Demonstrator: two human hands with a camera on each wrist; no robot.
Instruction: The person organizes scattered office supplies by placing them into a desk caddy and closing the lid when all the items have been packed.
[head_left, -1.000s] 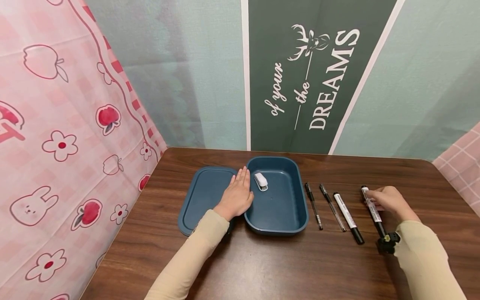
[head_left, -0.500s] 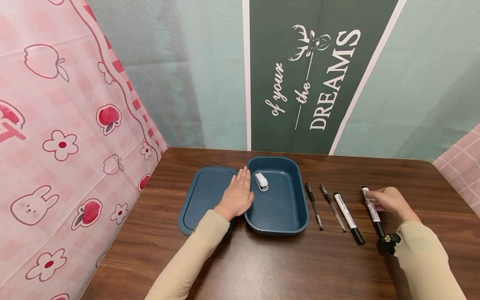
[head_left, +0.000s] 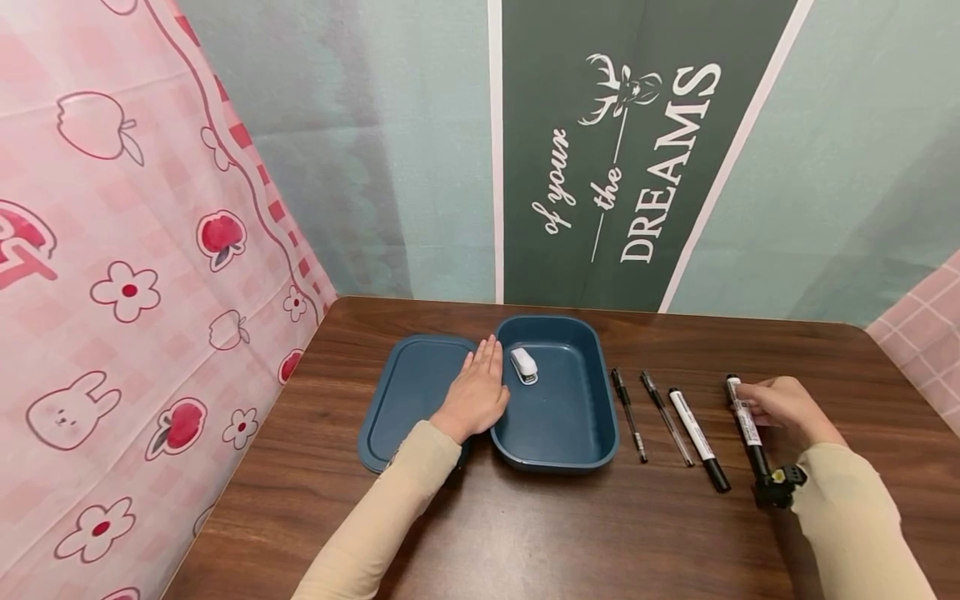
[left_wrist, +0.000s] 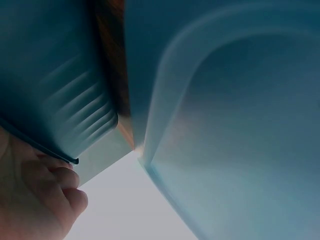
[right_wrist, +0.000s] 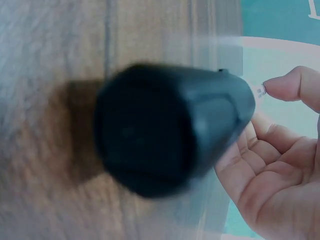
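My left hand (head_left: 474,398) lies with straight fingers along the left rim of a blue rectangular box (head_left: 555,429). A small white stapler (head_left: 524,365) sits inside the box, near its left wall. Over on the right, my right hand (head_left: 789,408) pinches a white-and-black marker (head_left: 744,421) between thumb and fingers. In the right wrist view, the marker's black cap (right_wrist: 145,132) looms close to the camera, and a shadow falls on the wood beside it. The left wrist view shows the fingers (left_wrist: 50,195) at the rim of the box's ribbed wall (left_wrist: 80,107).
A blue lid (head_left: 412,396) lies left of the box, partly under the left forearm. Two black pens (head_left: 628,412) (head_left: 666,417) and another marker (head_left: 699,437) lie in a row between the box and my right hand. A printed cloth hangs behind the wooden table (head_left: 570,533).
The view has shifted very slightly. Both hands stay where they were, the left at the box rim and the right pinching the marker.
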